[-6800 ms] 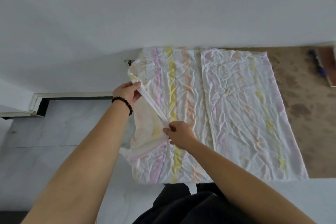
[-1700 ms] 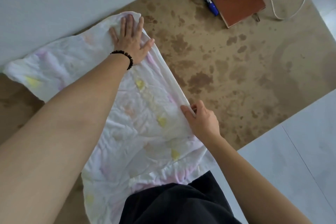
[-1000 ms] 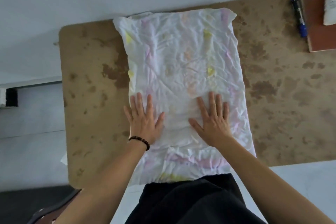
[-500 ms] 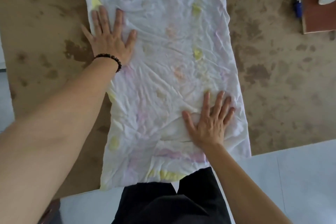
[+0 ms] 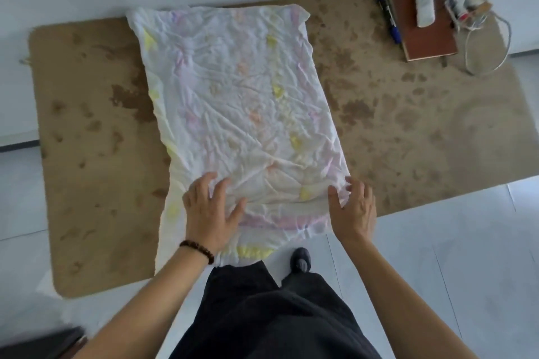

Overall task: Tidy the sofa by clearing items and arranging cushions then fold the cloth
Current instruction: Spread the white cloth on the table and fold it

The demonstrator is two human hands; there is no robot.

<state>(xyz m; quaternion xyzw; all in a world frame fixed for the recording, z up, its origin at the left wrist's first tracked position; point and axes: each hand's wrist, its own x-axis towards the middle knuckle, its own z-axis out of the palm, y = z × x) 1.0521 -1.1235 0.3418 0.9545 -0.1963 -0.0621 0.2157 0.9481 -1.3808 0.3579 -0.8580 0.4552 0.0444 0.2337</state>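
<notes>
Across a brown, stained worktop [image 5: 408, 131] a crumpled white cloth [image 5: 239, 102] with faint pink and yellow marks lies spread flat as a long rectangle, its near end hanging over the worktop's front edge. At that near end the left hand [image 5: 211, 213] rests palm down on the cloth, fingers [image 5: 204, 183] straight and spread apart. The right hand [image 5: 354, 210] touches the cloth's near right corner, fingers loosely curved and apart. Well apart, at the far right, lies a reddish-brown notebook [image 5: 428, 35], a looped white cable [image 5: 501, 49] to its right, a white bottle [image 5: 424, 0] on it, a blue pen [image 5: 389, 22] just beside it. A dark beaded bracelet [image 5: 198, 249] circles the left wrist
</notes>
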